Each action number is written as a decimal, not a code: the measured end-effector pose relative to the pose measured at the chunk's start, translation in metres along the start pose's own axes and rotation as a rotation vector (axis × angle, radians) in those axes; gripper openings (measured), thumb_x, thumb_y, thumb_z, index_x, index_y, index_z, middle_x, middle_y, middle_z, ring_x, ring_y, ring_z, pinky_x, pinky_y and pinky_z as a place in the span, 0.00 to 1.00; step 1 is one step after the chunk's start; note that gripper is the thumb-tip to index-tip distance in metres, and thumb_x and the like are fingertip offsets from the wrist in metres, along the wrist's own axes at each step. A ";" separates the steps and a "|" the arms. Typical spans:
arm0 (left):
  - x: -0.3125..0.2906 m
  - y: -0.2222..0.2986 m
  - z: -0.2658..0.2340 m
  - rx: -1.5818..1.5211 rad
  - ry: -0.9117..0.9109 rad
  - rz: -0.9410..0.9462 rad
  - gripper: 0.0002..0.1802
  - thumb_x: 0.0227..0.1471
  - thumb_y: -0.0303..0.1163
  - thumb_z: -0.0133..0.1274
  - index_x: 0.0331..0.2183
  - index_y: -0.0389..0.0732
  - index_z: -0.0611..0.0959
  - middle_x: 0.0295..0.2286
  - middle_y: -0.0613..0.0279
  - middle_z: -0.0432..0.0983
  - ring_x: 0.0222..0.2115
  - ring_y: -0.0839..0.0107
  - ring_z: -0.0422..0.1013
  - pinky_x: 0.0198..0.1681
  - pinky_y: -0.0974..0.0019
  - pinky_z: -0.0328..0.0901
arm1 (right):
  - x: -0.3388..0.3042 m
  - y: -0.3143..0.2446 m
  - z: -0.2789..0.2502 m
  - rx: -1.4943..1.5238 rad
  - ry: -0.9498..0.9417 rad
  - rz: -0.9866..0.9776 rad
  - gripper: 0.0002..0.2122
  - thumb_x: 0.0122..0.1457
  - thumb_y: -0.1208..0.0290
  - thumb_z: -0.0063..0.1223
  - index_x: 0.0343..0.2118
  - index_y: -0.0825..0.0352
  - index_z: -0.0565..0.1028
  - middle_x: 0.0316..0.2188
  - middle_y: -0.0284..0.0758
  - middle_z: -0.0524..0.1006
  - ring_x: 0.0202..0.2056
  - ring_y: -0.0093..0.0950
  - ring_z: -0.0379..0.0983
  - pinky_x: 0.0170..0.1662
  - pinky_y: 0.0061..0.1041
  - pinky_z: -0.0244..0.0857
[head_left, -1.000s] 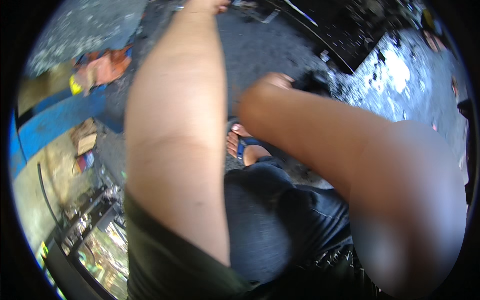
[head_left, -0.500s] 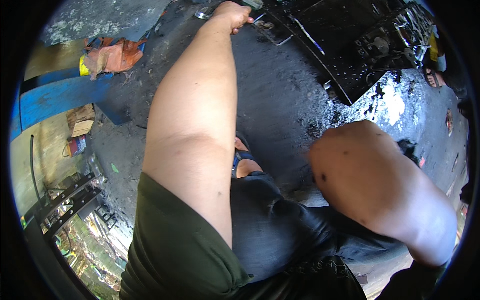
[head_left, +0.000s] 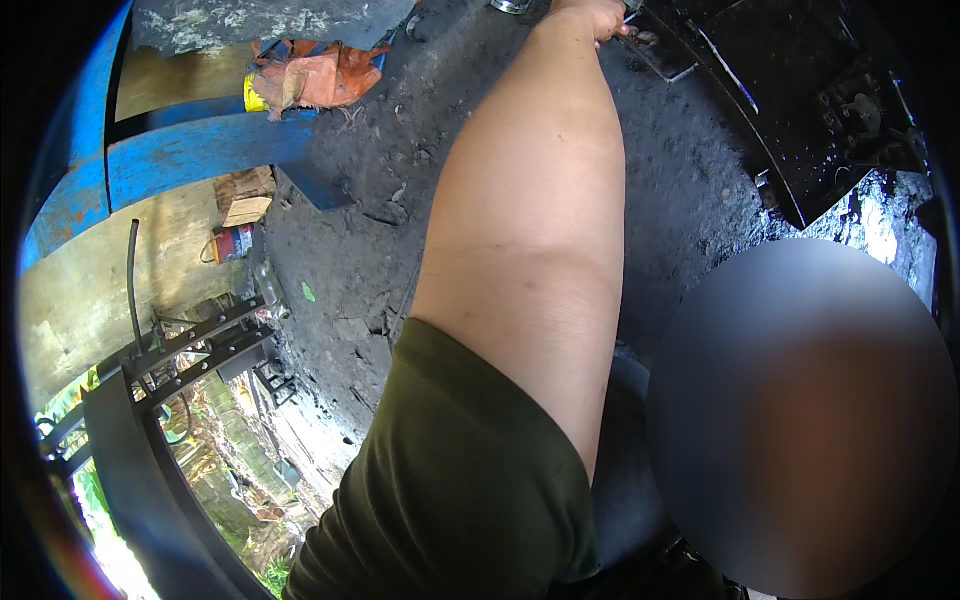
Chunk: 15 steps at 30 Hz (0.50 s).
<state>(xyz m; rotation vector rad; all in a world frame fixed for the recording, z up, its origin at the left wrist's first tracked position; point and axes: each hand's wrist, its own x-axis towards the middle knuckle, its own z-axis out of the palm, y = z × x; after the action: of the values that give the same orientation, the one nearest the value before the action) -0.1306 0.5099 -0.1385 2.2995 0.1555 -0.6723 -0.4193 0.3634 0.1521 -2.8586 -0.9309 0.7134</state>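
My left arm reaches far forward, and my left hand (head_left: 592, 18) is at the top edge of the view. Its fingers are curled beside the near-left corner of a black, oily metal tray (head_left: 735, 125); what they hold, if anything, is cut off by the picture's edge. A shiny round metal piece (head_left: 511, 6) lies on the floor to the left of that hand. Dark metal parts (head_left: 858, 115) sit on the tray's right side. A large blurred patch fills the lower right, and my right hand does not show.
Dark, dirty floor (head_left: 395, 150) spreads below the tray. At left are a blue metal beam (head_left: 190, 155), a torn orange bag (head_left: 315, 80), some cardboard (head_left: 246, 208), and a black metal frame with holes (head_left: 205, 345). Wet, shiny floor (head_left: 880, 225) borders the tray at right.
The view has swung left, so the tray and my left arm appear farther right. My left hand stays by the tray. My bent right arm, visible before, is now lost behind the blurred patch.
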 end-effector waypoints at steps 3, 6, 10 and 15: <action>0.003 -0.005 0.001 -0.026 -0.012 0.013 0.17 0.57 0.42 0.55 0.26 0.40 0.88 0.22 0.59 0.82 0.19 0.66 0.75 0.22 0.56 0.64 | 0.002 0.000 0.003 0.009 0.007 -0.001 0.04 0.51 0.71 0.57 0.25 0.66 0.80 0.27 0.40 0.80 0.32 0.38 0.80 0.37 0.36 0.72; 0.000 -0.006 -0.003 0.010 0.004 0.014 0.17 0.59 0.41 0.54 0.26 0.40 0.88 0.22 0.59 0.82 0.18 0.67 0.74 0.22 0.58 0.64 | 0.004 0.002 0.005 0.016 0.020 -0.009 0.04 0.50 0.71 0.57 0.25 0.65 0.80 0.27 0.40 0.80 0.32 0.37 0.79 0.37 0.36 0.72; -0.006 -0.005 -0.005 0.101 -0.003 0.004 0.18 0.60 0.42 0.54 0.28 0.40 0.88 0.23 0.59 0.82 0.18 0.67 0.74 0.22 0.58 0.64 | 0.003 0.004 0.007 0.026 0.028 -0.017 0.04 0.50 0.72 0.57 0.25 0.65 0.79 0.27 0.40 0.80 0.33 0.37 0.79 0.37 0.36 0.72; -0.004 -0.001 -0.003 0.027 -0.030 0.004 0.18 0.61 0.42 0.53 0.30 0.38 0.88 0.26 0.59 0.83 0.18 0.67 0.73 0.21 0.58 0.65 | 0.002 0.008 0.010 0.040 0.028 -0.012 0.04 0.50 0.72 0.57 0.25 0.65 0.79 0.27 0.40 0.79 0.33 0.37 0.78 0.37 0.35 0.71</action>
<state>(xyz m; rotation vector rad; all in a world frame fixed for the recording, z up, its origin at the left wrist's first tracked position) -0.1334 0.5127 -0.1351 2.3137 0.1283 -0.7100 -0.4179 0.3565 0.1408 -2.8186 -0.9183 0.6815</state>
